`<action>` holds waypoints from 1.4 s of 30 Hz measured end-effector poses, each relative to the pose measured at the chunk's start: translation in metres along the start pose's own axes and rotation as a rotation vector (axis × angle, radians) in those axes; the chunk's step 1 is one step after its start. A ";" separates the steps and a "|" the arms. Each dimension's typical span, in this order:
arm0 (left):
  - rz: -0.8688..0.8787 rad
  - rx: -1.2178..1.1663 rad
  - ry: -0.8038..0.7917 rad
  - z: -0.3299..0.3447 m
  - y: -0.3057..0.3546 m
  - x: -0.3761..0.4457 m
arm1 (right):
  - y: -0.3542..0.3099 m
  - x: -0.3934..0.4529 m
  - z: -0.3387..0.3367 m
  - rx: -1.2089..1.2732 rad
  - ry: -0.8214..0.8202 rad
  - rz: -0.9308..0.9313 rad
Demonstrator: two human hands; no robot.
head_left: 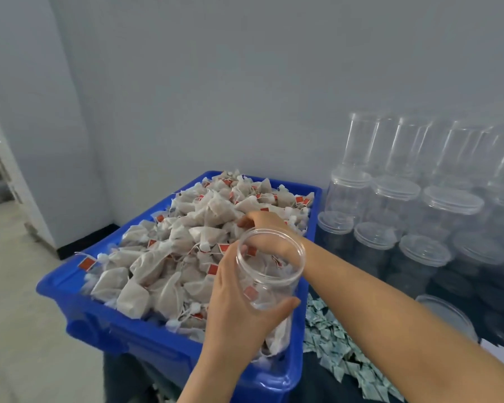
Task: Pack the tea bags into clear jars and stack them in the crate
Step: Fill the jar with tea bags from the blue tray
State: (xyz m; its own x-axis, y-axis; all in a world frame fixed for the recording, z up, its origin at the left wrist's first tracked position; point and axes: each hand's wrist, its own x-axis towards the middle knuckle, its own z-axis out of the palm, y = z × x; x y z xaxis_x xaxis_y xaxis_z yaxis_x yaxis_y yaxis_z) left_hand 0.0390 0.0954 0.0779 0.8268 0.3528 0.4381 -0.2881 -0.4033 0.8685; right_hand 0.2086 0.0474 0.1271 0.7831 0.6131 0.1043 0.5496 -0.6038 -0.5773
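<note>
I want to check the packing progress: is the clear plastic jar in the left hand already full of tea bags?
No, the clear plastic jar in the left hand holds only a few tea bags near its bottom.

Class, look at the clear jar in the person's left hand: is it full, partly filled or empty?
Partly filled. Through the clear jar, gripped by the left hand, a few tea bags show low down, one with a red tag; its upper part is empty.

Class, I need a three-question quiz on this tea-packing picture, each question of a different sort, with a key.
1. True or false: the jar in the left hand has its lid on.
2. The right hand reaches into: A) the blue bin of tea bags, B) the stacked jars, C) the small packets.
3. What colour are the tea bags' tags?

Key: 1 false; 2 A; 3 red.
</note>
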 end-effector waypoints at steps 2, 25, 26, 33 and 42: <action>0.007 0.030 -0.021 0.000 -0.002 0.001 | 0.005 -0.003 -0.001 0.072 0.001 0.039; -0.062 0.043 -0.112 -0.001 -0.005 0.005 | -0.045 -0.117 -0.108 0.483 0.297 -0.185; -0.061 0.047 -0.114 -0.001 -0.005 0.005 | -0.047 -0.121 -0.103 0.397 0.318 -0.200; -0.035 0.081 -0.101 0.001 -0.004 0.006 | -0.045 -0.131 -0.065 -0.125 0.281 -0.293; -0.050 0.112 -0.095 0.002 -0.005 0.005 | -0.056 -0.114 -0.063 -0.327 0.005 -0.200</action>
State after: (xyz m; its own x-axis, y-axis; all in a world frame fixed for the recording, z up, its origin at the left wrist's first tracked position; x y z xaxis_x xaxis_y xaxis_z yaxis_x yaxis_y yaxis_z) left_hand 0.0454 0.0978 0.0753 0.8824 0.2955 0.3660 -0.1939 -0.4805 0.8553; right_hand 0.1068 -0.0214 0.1985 0.6518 0.7335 0.1927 0.7550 -0.6037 -0.2561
